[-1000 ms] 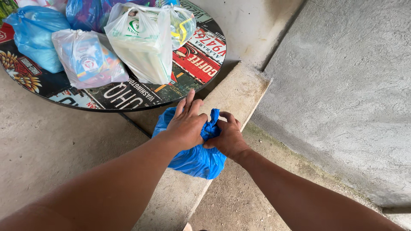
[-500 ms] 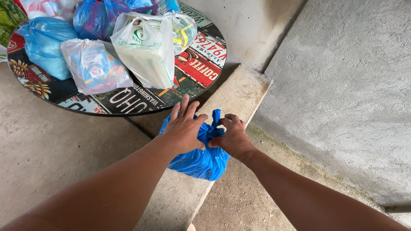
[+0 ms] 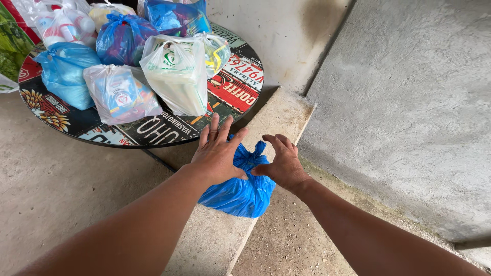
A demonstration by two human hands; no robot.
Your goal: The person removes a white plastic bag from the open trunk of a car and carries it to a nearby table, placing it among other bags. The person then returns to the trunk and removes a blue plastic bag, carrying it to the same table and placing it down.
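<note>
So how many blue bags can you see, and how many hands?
Blue bags: 4 (blue bag on the ledge, light blue bag, dark blue bag, far blue bag)
Hands: 2 (left hand, right hand)
Total: 6

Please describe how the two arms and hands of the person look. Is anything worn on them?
Both forearms are bare, with no sleeves in view. The left hand and the right hand wear no gloves. No ring, watch or bracelet shows on either one. The nails are short and unpainted.
</note>
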